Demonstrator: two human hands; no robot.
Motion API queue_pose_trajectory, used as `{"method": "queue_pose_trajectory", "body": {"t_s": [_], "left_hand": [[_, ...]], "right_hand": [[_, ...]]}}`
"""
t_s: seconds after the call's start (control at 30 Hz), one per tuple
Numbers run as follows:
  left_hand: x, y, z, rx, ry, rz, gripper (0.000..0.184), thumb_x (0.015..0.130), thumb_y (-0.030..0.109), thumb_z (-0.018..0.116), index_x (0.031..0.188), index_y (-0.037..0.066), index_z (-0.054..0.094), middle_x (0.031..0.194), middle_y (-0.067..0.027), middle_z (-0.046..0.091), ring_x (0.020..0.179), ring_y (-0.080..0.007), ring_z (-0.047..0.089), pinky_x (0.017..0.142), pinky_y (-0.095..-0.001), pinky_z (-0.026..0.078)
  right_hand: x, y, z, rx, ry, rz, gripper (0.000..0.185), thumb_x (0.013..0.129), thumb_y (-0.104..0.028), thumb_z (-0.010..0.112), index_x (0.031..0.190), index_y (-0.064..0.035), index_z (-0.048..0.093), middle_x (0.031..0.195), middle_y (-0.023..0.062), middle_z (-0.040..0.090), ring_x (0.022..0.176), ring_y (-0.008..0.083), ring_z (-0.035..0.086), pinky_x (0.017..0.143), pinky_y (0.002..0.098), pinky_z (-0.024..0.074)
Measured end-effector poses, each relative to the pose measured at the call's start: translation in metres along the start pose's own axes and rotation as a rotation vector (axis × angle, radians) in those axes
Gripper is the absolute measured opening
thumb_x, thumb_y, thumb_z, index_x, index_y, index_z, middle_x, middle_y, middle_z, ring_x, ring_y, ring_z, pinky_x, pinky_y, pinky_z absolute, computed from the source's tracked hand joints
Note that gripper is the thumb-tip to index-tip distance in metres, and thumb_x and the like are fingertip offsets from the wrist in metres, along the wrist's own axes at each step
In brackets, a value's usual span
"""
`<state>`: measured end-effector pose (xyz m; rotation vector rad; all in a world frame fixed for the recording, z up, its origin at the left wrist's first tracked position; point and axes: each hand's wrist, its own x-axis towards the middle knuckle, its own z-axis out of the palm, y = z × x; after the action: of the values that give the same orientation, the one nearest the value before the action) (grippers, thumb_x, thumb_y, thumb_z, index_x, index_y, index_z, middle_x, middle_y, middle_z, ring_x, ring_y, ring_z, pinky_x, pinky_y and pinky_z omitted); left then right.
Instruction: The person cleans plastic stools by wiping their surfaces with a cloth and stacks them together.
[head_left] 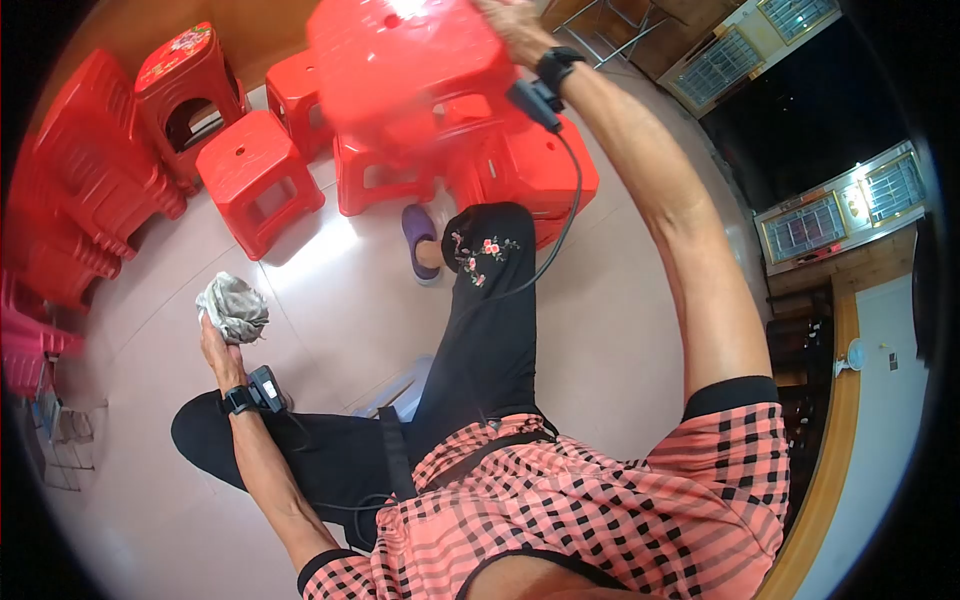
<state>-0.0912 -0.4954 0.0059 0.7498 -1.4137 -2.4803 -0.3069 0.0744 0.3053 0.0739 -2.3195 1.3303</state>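
Observation:
My left hand [219, 352] is closed around a crumpled, greyish-white rag [236, 308], held out over the floor beside my knee. At the top of the view my right hand [514, 32] grips the far right edge of a red plastic stool [400, 62]. That stool is raised and tilted, its seat facing me, slightly blurred. Part of the right hand's fingers is hidden behind the stool's edge. Beneath and behind the raised stool stand more red stools, one of them a red stool [548, 165] close to my knee.
A single red stool [258, 170] stands on the tiled floor [330, 310], left of the raised one. Behind it is a stool with a flowered seat [185, 55]. Stacked red chairs [105, 150] line the left. My foot wears a purple shoe [420, 240].

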Motion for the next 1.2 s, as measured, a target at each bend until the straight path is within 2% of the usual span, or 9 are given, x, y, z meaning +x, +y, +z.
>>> {"method": "queue_pose_trajectory", "body": {"t_s": [0.03,0.1,0.17,0.3,0.37,0.5,0.77,0.8,1.2], "left_hand": [[-0.001,0.001,0.001,0.011,0.004,-0.002,0.045,0.095,0.028,0.05,0.123,-0.007,0.05,0.118,-0.0135,0.058,0.103,-0.0231,0.06,0.088,-0.0359,0.05],[-0.002,0.003,0.002,0.037,0.005,-0.01,0.045,0.095,0.029,0.05,0.122,-0.007,0.05,0.116,-0.0135,0.058,0.102,-0.023,0.06,0.087,-0.0357,0.05],[-0.003,0.003,0.0,0.055,0.003,-0.008,0.045,0.095,0.029,0.051,0.12,-0.008,0.051,0.115,-0.0132,0.059,0.101,-0.0229,0.061,0.085,-0.0356,0.05],[0.002,-0.002,-0.007,0.086,-0.009,-0.017,0.044,0.094,0.029,0.051,0.117,-0.009,0.053,0.11,-0.0124,0.061,0.1,-0.0223,0.061,0.084,-0.0354,0.051],[0.003,-0.002,-0.005,0.106,0.003,-0.027,0.043,0.094,0.028,0.051,0.116,-0.009,0.054,0.109,-0.0121,0.061,0.099,-0.0219,0.061,0.084,-0.0348,0.05],[0.015,-0.008,-0.013,0.13,0.027,-0.067,0.044,0.094,0.029,0.051,0.117,-0.008,0.054,0.111,-0.0114,0.061,0.1,-0.0209,0.06,0.088,-0.0333,0.048],[-0.003,0.006,-0.008,0.283,0.08,-0.094,0.045,0.093,0.032,0.053,0.12,-0.004,0.055,0.113,-0.0106,0.06,0.101,-0.0206,0.058,0.089,-0.0333,0.046],[0.0,0.003,-0.013,0.3,0.079,-0.094,0.045,0.093,0.032,0.053,0.12,-0.004,0.055,0.113,-0.0105,0.06,0.1,-0.0205,0.059,0.089,-0.0332,0.046],[0.004,-0.006,-0.03,0.336,0.122,-0.155,0.043,0.091,0.029,0.056,0.116,-0.007,0.056,0.108,-0.0116,0.062,0.094,-0.0217,0.062,0.083,-0.0343,0.05]], "right_hand": [[0.01,0.015,-0.033,-0.089,-0.042,-0.062,0.054,0.082,-0.03,0.065,0.126,-0.0041,0.049,0.115,0.0118,0.061,0.096,0.0275,0.06,0.078,0.04,0.0479],[0.0,0.014,-0.064,0.019,0.243,0.252,0.052,0.079,-0.038,0.074,0.105,0.0056,0.065,0.098,0.0113,0.066,0.087,0.0166,0.059,0.077,0.0328,0.0493],[-0.011,0.035,-0.105,0.337,0.352,0.355,0.046,0.077,-0.034,0.077,0.099,0.0059,0.066,0.097,0.0103,0.066,0.086,0.0159,0.057,0.077,0.0332,0.0481],[-0.039,0.097,-0.178,0.281,0.487,0.403,0.039,0.075,-0.025,0.077,0.093,0.0076,0.064,0.096,0.0103,0.065,0.082,0.0168,0.059,0.074,0.0327,0.0497],[-0.072,0.082,-0.192,0.4,0.49,0.528,0.033,0.082,-0.015,0.071,0.103,0.0053,0.055,0.1,0.0126,0.063,0.081,0.021,0.065,0.071,0.0363,0.0584],[-0.103,0.095,-0.203,0.594,0.651,0.661,0.034,0.081,-0.013,0.071,0.104,0.0059,0.054,0.099,0.0123,0.063,0.082,0.0217,0.066,0.069,0.0373,0.0591],[-0.109,0.195,-0.257,0.555,0.326,0.772,0.046,0.08,-0.022,0.074,0.111,0.0077,0.057,0.104,0.0141,0.065,0.087,0.0216,0.066,0.075,0.0323,0.0568],[-0.109,0.185,-0.258,0.397,0.345,0.785,0.051,0.08,-0.025,0.075,0.114,0.0084,0.056,0.106,0.0149,0.064,0.089,0.0218,0.066,0.077,0.0306,0.0561],[-0.111,0.195,-0.28,0.42,0.179,0.974,0.048,0.086,-0.03,0.069,0.118,0.0031,0.055,0.109,0.0124,0.065,0.095,0.019,0.065,0.081,0.0311,0.057]]}}
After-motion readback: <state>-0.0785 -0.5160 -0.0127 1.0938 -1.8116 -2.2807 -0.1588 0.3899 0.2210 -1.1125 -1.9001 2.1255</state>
